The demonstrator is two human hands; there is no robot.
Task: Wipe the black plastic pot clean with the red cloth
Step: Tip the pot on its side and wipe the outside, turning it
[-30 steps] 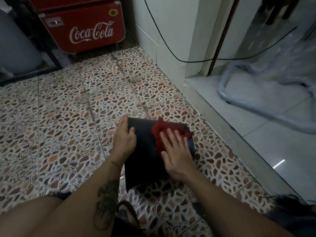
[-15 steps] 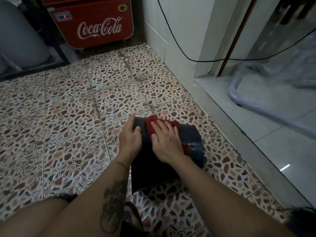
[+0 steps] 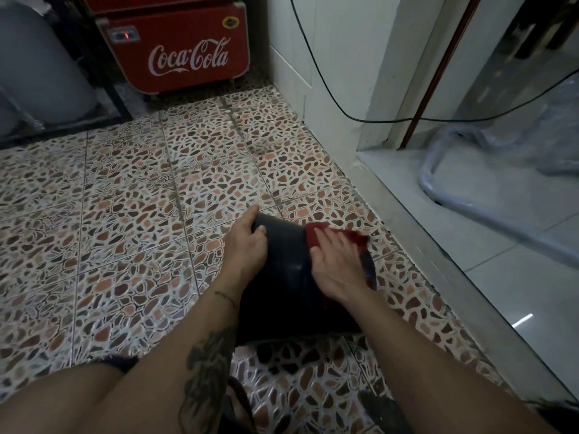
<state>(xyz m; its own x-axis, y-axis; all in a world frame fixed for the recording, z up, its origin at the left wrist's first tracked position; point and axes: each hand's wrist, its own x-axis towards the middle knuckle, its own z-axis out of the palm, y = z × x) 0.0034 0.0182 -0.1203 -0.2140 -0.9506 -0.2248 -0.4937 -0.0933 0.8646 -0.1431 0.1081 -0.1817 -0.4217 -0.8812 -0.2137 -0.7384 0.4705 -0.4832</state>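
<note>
A person crouches over a pebble-patterned tiled floor [image 3: 125,245], seen from their own head looking down. A black plastic pot [image 3: 282,277] lies on its side on the tiles, close in front of their knees and near a raised grey step [image 3: 438,261] to the right.

The wiping looks to be mid-way, judging by the pose: the right hand [image 3: 336,267] lies flat with its fingers spread, pressing the red cloth [image 3: 316,234] against the pot's upper side near its far end. The left hand [image 3: 247,245] steadies the pot, thumb and fingers curled over its far left edge. The patch under the cloth is being worked; the underside resting on the floor and the inside (neither can be seen from here) likely remain.

The pot is dark and matte, with a faint dull sheen and a few pale smudges on its curved wall. Whether these are dirt or reflections cannot be told. The cloth is bunched, with a loose corner poking out past the fingertips to the right.
</note>
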